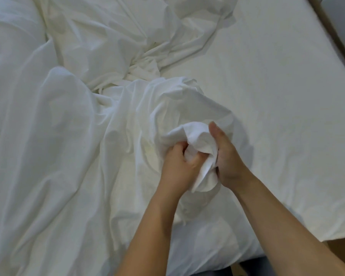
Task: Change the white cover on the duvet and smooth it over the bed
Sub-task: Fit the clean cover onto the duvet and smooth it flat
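Two bare forearms [147,236] enter from the lower edge and converge on a bunched wad of the white cover [195,140], held low over the bed near its closest edge. Left hand [177,166]: fingers curled into the wad from the left, grip closed on the fabric. Right hand [227,160]: palm set against the wad's right side, thumb raised along its top, remaining fingers hidden behind the cloth; this grip clasps the same wad. The hands lie close together, with only a fold of cloth between them. The rest of the white cover trails away from the wad in heavy creases, spreading over the left and middle of the bed and gathering into a twisted knot of folds farther back. To the right, the sheet [277,86] lies flat and smooth on the mattress. A brown wooden strip [339,36] runs diagonally across the upper right corner.
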{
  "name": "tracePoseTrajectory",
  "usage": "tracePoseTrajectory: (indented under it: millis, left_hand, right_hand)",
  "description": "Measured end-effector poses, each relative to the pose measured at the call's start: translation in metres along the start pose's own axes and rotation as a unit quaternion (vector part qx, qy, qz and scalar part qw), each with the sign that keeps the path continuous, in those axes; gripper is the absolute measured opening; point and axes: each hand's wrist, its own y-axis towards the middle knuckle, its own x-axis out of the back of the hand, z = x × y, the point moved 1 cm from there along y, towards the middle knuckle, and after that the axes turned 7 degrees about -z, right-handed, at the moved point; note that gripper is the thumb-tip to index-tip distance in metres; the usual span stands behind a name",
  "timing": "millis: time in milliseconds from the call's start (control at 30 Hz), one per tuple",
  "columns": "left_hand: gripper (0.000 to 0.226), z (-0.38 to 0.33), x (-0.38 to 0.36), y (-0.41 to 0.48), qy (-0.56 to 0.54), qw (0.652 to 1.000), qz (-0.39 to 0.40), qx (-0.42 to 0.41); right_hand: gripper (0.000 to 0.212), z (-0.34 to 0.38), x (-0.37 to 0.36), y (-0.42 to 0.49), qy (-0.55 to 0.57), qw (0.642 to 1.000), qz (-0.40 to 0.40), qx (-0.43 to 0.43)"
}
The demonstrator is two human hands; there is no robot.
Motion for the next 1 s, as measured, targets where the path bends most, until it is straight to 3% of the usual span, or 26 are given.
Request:
tracePoseTrajectory:
  millis: [100,267,367,467,500,633,800,900,967,1000]
  left_hand:
    - [0.024,0.003,0.003,-0.001,-0.044,0.998,0.034,-0.009]
    - [0.033,0.009,0.015,0.007,-0.059,0.993,0.085,0.049]
    - [0.013,0.010,0.019,0.013,-0.061,0.993,0.096,0.045]
    - [0.013,0.011,0.021,0.012,-0.094,0.991,0.092,0.028]
    - [0.014,0.012,0.022,0.011,-0.107,0.990,0.088,0.026]
    - [0.015,0.018,0.022,0.005,-0.138,0.988,0.061,0.025]
    - [0.012,0.018,0.021,0.003,-0.157,0.987,0.028,0.030]
    - [0.013,0.019,0.028,0.002,-0.167,0.986,0.017,0.025]
    - [0.022,0.022,0.036,-0.001,-0.189,0.981,0.006,0.035]
    - [0.015,0.023,0.040,-0.004,-0.202,0.978,0.007,0.041]
  right_hand:
    - [0.040,0.001,0.003,0.003,0.077,0.996,0.015,-0.042]
    - [0.018,0.000,0.002,0.000,-0.011,0.997,0.046,-0.067]
    - [0.017,0.000,0.007,0.000,0.012,0.997,0.021,-0.074]
    - [0.020,-0.004,0.015,0.001,0.063,0.994,-0.012,-0.086]
    - [0.020,-0.007,0.018,0.001,0.044,0.995,-0.026,-0.091]
    - [0.033,-0.015,0.024,0.002,-0.209,0.972,-0.029,-0.107]
    - [0.019,-0.013,0.012,0.002,-0.201,0.977,0.012,-0.069]
    - [0.022,-0.015,0.019,0.009,-0.219,0.970,-0.105,0.007]
    - [0.033,-0.016,0.035,0.016,-0.300,0.927,-0.216,0.070]
    - [0.037,-0.017,0.043,0.019,-0.328,0.908,-0.250,0.075]
